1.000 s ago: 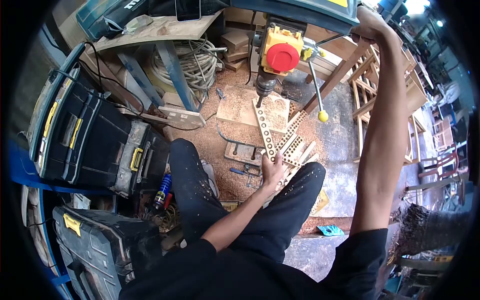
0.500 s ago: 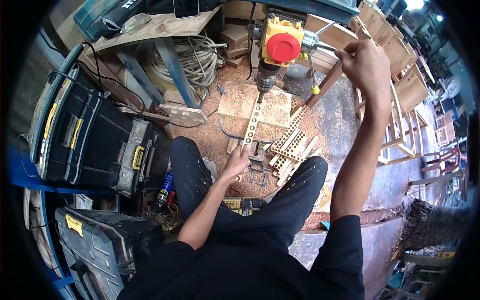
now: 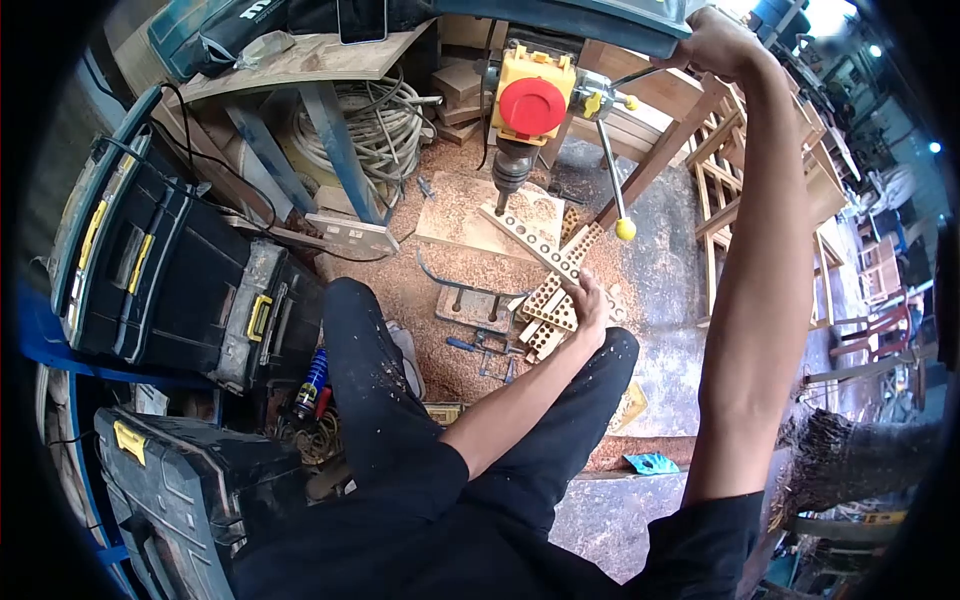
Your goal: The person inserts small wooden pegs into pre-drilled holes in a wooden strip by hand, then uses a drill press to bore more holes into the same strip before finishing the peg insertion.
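Wooden strip (image 3: 533,242) has swung rightward, far end beneath our drill (image 3: 512,168); our left hand (image 3: 592,308) pinches it, right hand (image 3: 722,45) grips a lever (image 3: 636,76).

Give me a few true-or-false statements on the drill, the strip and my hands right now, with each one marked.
1. The left hand holds the near end of a wooden strip. True.
2. Both hands grip that strip. False: the right hand is raised, away from it.
3. The strip's far end lies under the drill chuck. True.
4. The disc on the yellow switch box is green. False: it is a red disc.
5. A row of round holes runs along the strip. True.
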The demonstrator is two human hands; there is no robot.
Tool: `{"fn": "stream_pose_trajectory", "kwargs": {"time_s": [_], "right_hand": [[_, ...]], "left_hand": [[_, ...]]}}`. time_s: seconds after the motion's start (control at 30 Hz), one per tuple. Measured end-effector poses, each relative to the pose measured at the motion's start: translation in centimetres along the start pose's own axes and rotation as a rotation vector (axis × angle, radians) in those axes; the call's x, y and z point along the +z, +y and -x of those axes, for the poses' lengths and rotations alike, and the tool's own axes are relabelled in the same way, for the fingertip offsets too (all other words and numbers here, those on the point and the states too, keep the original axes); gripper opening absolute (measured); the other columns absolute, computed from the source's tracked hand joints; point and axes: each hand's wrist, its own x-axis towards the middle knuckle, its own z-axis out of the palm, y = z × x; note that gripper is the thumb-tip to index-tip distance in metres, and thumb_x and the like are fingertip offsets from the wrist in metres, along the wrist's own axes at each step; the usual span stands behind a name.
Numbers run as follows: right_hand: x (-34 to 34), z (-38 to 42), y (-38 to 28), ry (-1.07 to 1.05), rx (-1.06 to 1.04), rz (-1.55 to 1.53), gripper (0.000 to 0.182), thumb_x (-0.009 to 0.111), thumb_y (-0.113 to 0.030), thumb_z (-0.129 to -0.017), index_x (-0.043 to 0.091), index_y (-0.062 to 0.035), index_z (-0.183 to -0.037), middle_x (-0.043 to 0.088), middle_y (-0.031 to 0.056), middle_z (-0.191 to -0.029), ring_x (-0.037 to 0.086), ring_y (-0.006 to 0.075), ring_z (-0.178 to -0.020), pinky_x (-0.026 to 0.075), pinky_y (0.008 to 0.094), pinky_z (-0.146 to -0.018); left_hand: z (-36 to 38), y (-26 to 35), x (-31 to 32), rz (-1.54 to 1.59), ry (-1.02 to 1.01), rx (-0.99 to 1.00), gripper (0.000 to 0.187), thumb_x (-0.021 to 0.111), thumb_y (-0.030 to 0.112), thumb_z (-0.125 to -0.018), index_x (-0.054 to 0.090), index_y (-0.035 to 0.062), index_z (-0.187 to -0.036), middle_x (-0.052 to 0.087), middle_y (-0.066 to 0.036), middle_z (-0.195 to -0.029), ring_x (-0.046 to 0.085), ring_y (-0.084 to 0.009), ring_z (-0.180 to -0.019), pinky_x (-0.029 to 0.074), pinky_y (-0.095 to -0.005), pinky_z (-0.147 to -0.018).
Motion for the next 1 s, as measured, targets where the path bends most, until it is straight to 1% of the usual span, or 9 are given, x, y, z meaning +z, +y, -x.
{"fn": "stream_pose_trajectory", "kwargs": {"time_s": [0.03,0.07,0.1,0.17,0.27,0.3,0.37,0.63,1.0], "right_hand": [[-0.2,0.0,-0.2,-0.044,0.031,0.023,0.039,0.08,-0.029,-0.064,0.072,-0.0036,-0.092,0.07,0.0112,-0.087,0.064,0.0207,-0.079,0.05,0.0352,-0.073],[0.0,-0.4,0.2,-0.037,-0.013,-0.06,0.04,0.08,-0.03,-0.063,0.072,-0.0035,-0.092,0.07,0.0118,-0.088,0.065,0.0223,-0.08,0.05,0.0354,-0.074],[-0.2,-0.1,-0.1,-0.022,0.0,-0.007,0.04,0.08,-0.03,-0.064,0.072,-0.0041,-0.093,0.07,0.0119,-0.089,0.065,0.023,-0.081,0.051,0.0354,-0.074],[-0.4,1.0,-0.9,-0.005,0.023,0.066,0.04,0.08,-0.029,-0.065,0.071,-0.0046,-0.094,0.07,0.0121,-0.089,0.066,0.0241,-0.083,0.051,0.0355,-0.076],[-0.8,2.9,-1.6,0.044,-0.142,0.108,0.037,0.079,-0.028,-0.066,0.072,-0.006,-0.095,0.07,0.0116,-0.09,0.066,0.0239,-0.084,0.053,0.0356,-0.074],[0.8,2.1,0.0,0.144,-0.243,0.094,0.029,0.078,-0.026,-0.069,0.07,-0.0022,-0.083,0.068,0.0107,-0.077,0.064,0.0212,-0.071,0.051,0.0338,-0.067],[1.8,3.3,-0.5,0.158,-0.29,0.055,0.032,0.078,-0.029,-0.072,0.068,0.0012,-0.066,0.064,0.0104,-0.061,0.063,0.0189,-0.057,0.05,0.032,-0.059],[6.8,11.1,-2.1,0.251,-0.059,0.061,0.031,0.062,-0.023,-0.081,0.066,0.0046,-0.07,0.063,0.0256,-0.07,0.065,0.0404,-0.073,0.052,0.0453,-0.071],[9.5,13.5,-3.5,0.533,0.069,0.054,0.028,0.065,-0.027,-0.082,0.067,-0.0016,-0.071,0.061,0.0217,-0.064,0.064,0.0359,-0.066,0.051,0.0433,-0.064]], "left_hand": [[3.3,3.2,-1.3,0.138,-0.078,0.006,0.056,0.033,0.036,-0.101,0.018,-0.0018,-0.139,0.049,-0.023,-0.11,0.059,-0.0235,-0.083,0.054,-0.0324,-0.068],[3.5,2.5,-2.9,0.245,-0.098,0.042,0.038,0.035,0.03,-0.101,0.029,0.004,-0.129,0.047,-0.01,-0.082,0.045,-0.0119,-0.05,0.042,-0.0251,-0.04],[2.8,1.5,-5.1,0.142,-0.035,0.006,0.03,0.036,0.028,-0.101,0.033,0.0033,-0.119,0.046,-0.006,-0.074,0.044,-0.0109,-0.046,0.037,-0.0237,-0.036],[3.3,3.1,-11.2,-0.173,-0.088,0.159,0.024,0.035,0.027,-0.101,0.039,0.0033,-0.104,0.045,-0.004,-0.069,0.041,-0.009,-0.042,0.033,-0.0229,-0.031],[3.4,9.0,-19.0,-0.309,-0.249,-0.002,0.026,0.042,0.035,-0.1,0.041,0.0109,-0.092,0.041,0.002,-0.06,0.037,-0.0063,-0.038,0.034,-0.023,-0.031],[3.8,12.0,-20.6,-0.404,-0.31,-0.059,0.029,0.043,0.034,-0.099,0.043,0.0051,-0.101,0.04,0.001,-0.064,0.04,-0.0063,-0.046,0.036,-0.0219,-0.036],[2.8,14.3,-22.6,-0.443,-0.355,-0.101,0.029,0.044,0.041,-0.098,0.043,0.0123,-0.096,0.039,0.004,-0.061,0.037,-0.0053,-0.039,0.031,-0.0222,-0.033],[3.2,14.0,-21.9,-0.485,-0.35,-0.107,0.028,0.044,0.034,-0.099,0.044,0.006,-0.098,0.04,0.002,-0.064,0.036,-0.0066,-0.047,0.035,-0.023,-0.039],[3.1,12.8,-22.0,-0.464,-0.337,-0.051,0.027,0.045,0.037,-0.098,0.041,0.0113,-0.092,0.042,0.003,-0.062,0.039,-0.0059,-0.041,0.035,-0.0225,-0.033]]}}
